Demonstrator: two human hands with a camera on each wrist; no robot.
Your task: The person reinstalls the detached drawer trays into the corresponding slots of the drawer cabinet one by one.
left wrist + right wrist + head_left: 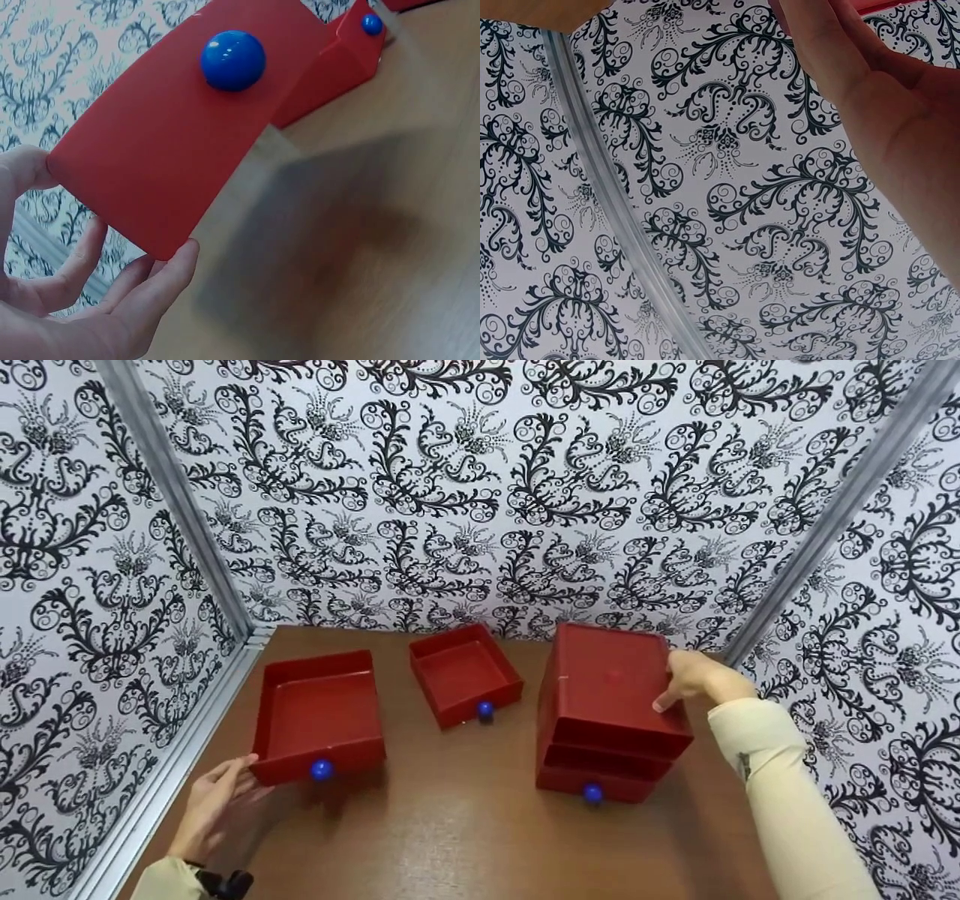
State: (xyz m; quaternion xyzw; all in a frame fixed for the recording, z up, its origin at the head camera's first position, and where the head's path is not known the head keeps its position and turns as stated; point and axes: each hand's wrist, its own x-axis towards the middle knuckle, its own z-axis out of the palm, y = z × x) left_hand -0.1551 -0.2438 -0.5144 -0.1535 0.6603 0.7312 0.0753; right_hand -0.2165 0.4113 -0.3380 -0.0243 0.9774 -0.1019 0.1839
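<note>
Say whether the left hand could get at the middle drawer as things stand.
Probably not directly: the left hand grips the left drawer, which sits between it and the middle drawer.

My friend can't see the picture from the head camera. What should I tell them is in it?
A person's left hand holds the corner of a red drawer with a blue knob, while their right hand touches a red cabinet. Another red drawer sits in between on a brown table, before white walls with black swirls.
</note>
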